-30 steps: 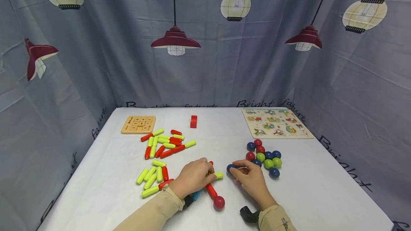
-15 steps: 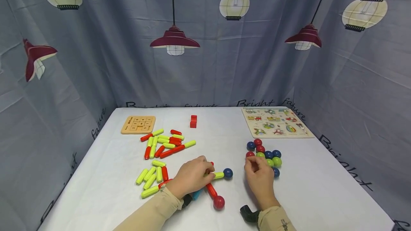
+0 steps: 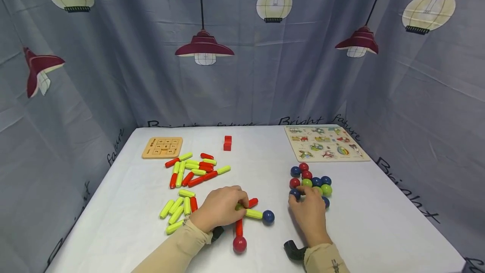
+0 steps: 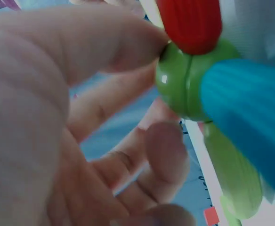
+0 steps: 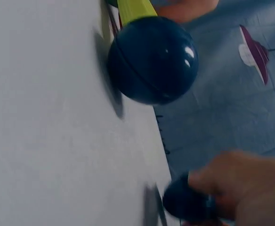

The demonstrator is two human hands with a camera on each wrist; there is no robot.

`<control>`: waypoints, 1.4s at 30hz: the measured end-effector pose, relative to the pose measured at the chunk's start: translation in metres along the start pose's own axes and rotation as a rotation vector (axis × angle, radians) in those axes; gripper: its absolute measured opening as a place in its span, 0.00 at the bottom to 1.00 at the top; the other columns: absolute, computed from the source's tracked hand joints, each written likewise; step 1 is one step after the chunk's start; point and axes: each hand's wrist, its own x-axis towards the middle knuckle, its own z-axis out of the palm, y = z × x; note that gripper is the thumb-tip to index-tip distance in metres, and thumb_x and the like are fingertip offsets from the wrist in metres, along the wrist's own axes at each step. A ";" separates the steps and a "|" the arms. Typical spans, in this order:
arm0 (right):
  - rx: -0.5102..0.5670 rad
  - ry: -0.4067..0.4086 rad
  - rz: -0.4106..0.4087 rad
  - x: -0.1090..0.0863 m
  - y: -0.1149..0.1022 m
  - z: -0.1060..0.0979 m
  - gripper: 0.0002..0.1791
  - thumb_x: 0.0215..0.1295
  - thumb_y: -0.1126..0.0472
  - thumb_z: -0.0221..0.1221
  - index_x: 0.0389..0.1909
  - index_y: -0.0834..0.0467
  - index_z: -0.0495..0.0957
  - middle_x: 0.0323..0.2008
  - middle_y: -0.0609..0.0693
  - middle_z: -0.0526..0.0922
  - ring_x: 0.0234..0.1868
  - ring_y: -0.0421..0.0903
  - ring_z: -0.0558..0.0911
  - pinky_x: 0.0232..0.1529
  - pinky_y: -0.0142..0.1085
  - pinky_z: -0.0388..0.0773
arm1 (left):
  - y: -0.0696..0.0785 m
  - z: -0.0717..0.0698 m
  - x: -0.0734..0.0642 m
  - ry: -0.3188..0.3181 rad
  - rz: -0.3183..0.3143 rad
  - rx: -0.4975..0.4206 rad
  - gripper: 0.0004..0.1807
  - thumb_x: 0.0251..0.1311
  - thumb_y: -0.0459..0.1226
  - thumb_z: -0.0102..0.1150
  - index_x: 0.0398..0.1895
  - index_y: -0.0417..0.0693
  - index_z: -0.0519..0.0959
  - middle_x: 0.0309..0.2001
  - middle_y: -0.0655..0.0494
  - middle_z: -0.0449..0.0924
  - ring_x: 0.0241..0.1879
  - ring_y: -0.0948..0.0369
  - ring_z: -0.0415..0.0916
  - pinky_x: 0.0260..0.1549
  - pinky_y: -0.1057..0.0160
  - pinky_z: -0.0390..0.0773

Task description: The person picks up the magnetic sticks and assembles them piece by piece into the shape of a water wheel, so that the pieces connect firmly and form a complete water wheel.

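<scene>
My left hand pinches a green ball between thumb and finger. Red, blue and yellow-green rods join that ball, as the left wrist view shows. One yellow-green rod points right and ends in a dark blue ball. A red rod points towards me, with a red ball on its end. Another red rod points away; my left fingers partly hide the joint. At the pile of balls, my right hand pinches a second blue ball with its fingertips.
Several red, blue and green balls lie just beyond my right hand. Loose red and yellow-green rods spread left. At the back are a wooden number puzzle, a small red block and a picture board.
My right hand left a blue ball on the yellow-green rod's end, moved right to the pile and took hold of another blue ball. My left hand turned the joined rods, swinging the red ball left.
</scene>
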 end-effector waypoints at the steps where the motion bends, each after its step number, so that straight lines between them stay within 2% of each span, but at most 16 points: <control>1: 0.038 -0.032 -0.012 -0.001 0.000 0.002 0.19 0.59 0.62 0.70 0.50 0.63 0.84 0.49 0.61 0.82 0.44 0.57 0.81 0.46 0.47 0.82 | 0.000 0.000 0.000 -0.014 0.008 0.009 0.08 0.59 0.40 0.69 0.40 0.63 0.88 0.39 0.67 0.78 0.31 0.70 0.71 0.27 0.69 0.72; 4: 0.154 -0.138 -0.040 -0.003 -0.002 0.006 0.17 0.59 0.59 0.72 0.49 0.59 0.85 0.46 0.54 0.85 0.35 0.46 0.78 0.31 0.33 0.77 | 0.001 0.002 0.000 -0.054 0.044 0.037 0.12 0.61 0.41 0.66 0.47 0.66 0.88 0.43 0.66 0.79 0.33 0.70 0.72 0.29 0.69 0.73; 7: 0.226 -0.165 -0.043 -0.004 -0.004 0.009 0.16 0.59 0.60 0.72 0.48 0.58 0.85 0.44 0.52 0.86 0.29 0.42 0.75 0.24 0.29 0.73 | 0.001 0.005 0.003 -0.065 0.090 0.067 0.14 0.63 0.41 0.64 0.49 0.66 0.88 0.44 0.66 0.82 0.36 0.70 0.74 0.32 0.69 0.75; 12: 0.274 -0.193 -0.025 -0.004 -0.005 0.012 0.16 0.60 0.60 0.73 0.48 0.56 0.85 0.44 0.51 0.86 0.27 0.41 0.76 0.24 0.29 0.74 | 0.000 0.009 0.006 -0.058 0.156 0.064 0.15 0.62 0.39 0.63 0.50 0.65 0.89 0.44 0.67 0.84 0.40 0.70 0.77 0.38 0.70 0.78; 18: 0.361 -0.256 0.041 -0.003 -0.004 0.012 0.16 0.63 0.58 0.71 0.51 0.55 0.85 0.47 0.51 0.86 0.31 0.44 0.79 0.29 0.29 0.79 | -0.003 0.012 0.007 -0.060 0.215 0.018 0.14 0.66 0.40 0.63 0.52 0.64 0.88 0.48 0.68 0.83 0.46 0.70 0.78 0.45 0.70 0.79; 21: 0.383 -0.269 0.053 -0.003 -0.004 0.012 0.16 0.64 0.58 0.70 0.52 0.55 0.85 0.48 0.52 0.86 0.32 0.44 0.80 0.31 0.29 0.81 | -0.001 0.015 0.009 -0.023 0.178 0.028 0.11 0.69 0.42 0.60 0.50 0.63 0.86 0.46 0.67 0.82 0.39 0.71 0.76 0.38 0.71 0.78; 25: 0.381 -0.285 0.050 -0.005 -0.006 0.012 0.17 0.64 0.57 0.70 0.53 0.56 0.85 0.48 0.52 0.86 0.32 0.43 0.82 0.32 0.30 0.81 | 0.003 0.017 0.013 0.039 0.037 0.017 0.10 0.70 0.49 0.60 0.47 0.58 0.85 0.39 0.65 0.76 0.28 0.70 0.69 0.26 0.71 0.73; 28: 0.394 -0.305 0.058 -0.006 -0.007 0.013 0.18 0.65 0.57 0.70 0.53 0.57 0.84 0.45 0.51 0.86 0.32 0.43 0.83 0.31 0.30 0.81 | 0.003 0.015 0.012 0.024 -0.024 -0.010 0.13 0.69 0.52 0.63 0.45 0.56 0.88 0.33 0.66 0.74 0.26 0.70 0.67 0.24 0.71 0.70; 31: 0.425 -0.323 0.078 -0.007 -0.008 0.014 0.18 0.65 0.58 0.70 0.53 0.58 0.84 0.39 0.51 0.87 0.30 0.44 0.84 0.28 0.33 0.81 | 0.003 0.009 0.007 -0.047 -0.023 -0.024 0.15 0.66 0.54 0.66 0.45 0.57 0.90 0.31 0.68 0.74 0.28 0.70 0.68 0.25 0.70 0.71; 36: 0.444 -0.324 0.076 -0.007 -0.010 0.014 0.17 0.65 0.59 0.69 0.53 0.59 0.83 0.33 0.51 0.86 0.26 0.46 0.83 0.23 0.34 0.80 | 0.006 -0.009 -0.001 -0.142 0.012 -0.039 0.22 0.57 0.50 0.76 0.54 0.56 0.87 0.32 0.68 0.78 0.31 0.70 0.70 0.30 0.70 0.74; 39: 0.439 -0.319 0.072 -0.006 -0.010 0.014 0.17 0.65 0.60 0.69 0.53 0.59 0.83 0.33 0.51 0.86 0.26 0.46 0.83 0.23 0.34 0.80 | 0.006 -0.013 -0.002 -0.146 0.049 -0.044 0.21 0.56 0.43 0.77 0.55 0.55 0.87 0.35 0.67 0.81 0.34 0.70 0.72 0.34 0.70 0.77; 42: 0.435 -0.316 0.083 -0.006 -0.009 0.015 0.16 0.65 0.60 0.69 0.52 0.58 0.83 0.35 0.51 0.86 0.27 0.46 0.83 0.23 0.34 0.80 | 0.004 -0.013 0.000 -0.117 0.077 -0.032 0.18 0.59 0.39 0.74 0.54 0.56 0.87 0.41 0.66 0.84 0.38 0.70 0.75 0.41 0.69 0.79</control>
